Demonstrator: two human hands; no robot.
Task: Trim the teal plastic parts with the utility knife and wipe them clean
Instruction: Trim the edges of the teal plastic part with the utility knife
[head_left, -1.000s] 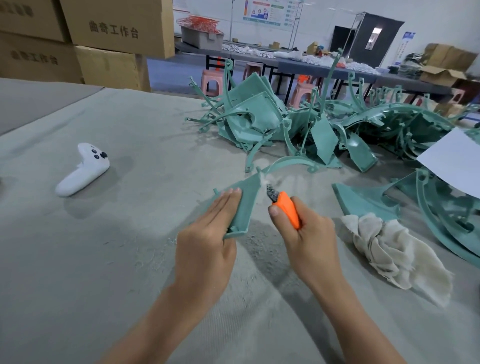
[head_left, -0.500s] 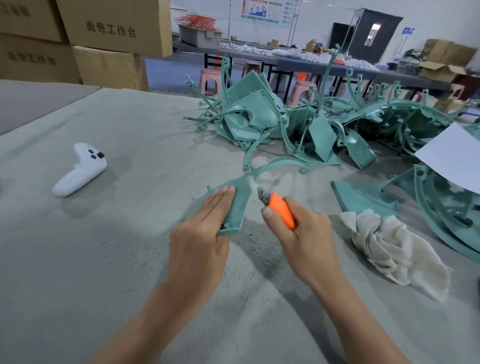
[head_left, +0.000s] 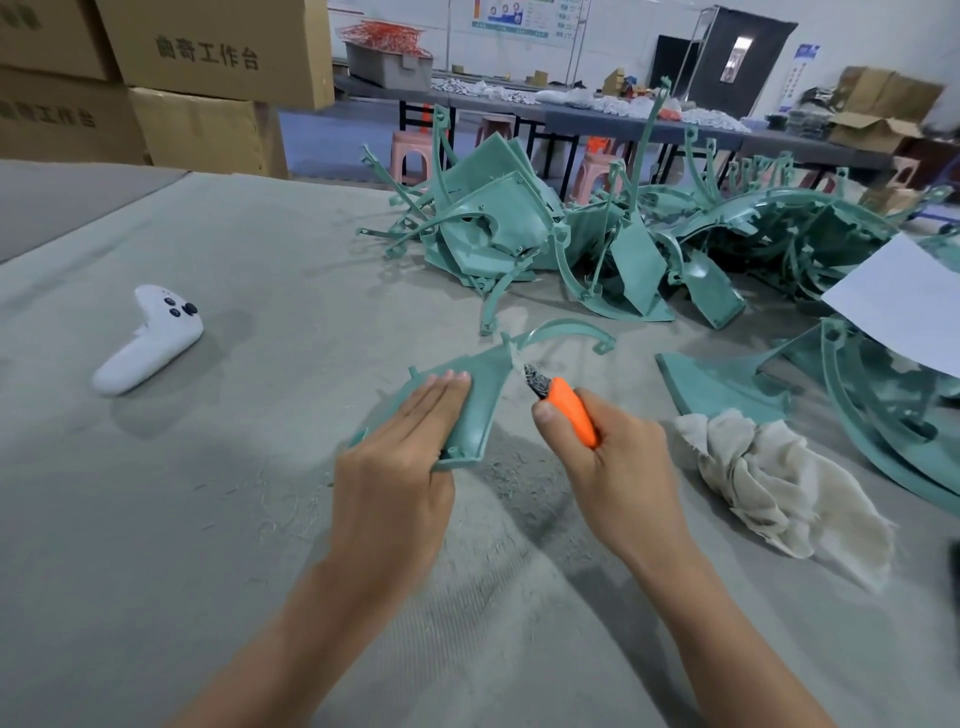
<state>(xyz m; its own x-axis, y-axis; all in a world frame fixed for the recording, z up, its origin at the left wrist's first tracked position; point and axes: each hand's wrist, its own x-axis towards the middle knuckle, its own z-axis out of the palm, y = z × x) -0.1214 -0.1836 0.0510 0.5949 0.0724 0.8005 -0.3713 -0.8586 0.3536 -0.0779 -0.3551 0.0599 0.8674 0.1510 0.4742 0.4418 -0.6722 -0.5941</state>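
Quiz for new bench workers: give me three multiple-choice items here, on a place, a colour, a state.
1. The white game controller lies: A) left of both hands B) between them C) right of them.
2. The handle of the utility knife is: A) blue B) orange C) black.
3. The left hand: A) hangs idle B) grips the knife C) holds a teal part.
Answers: 1 A: it lies far to their left. 2 B: orange shows in the right hand. 3 C: its fingers lie across the part.
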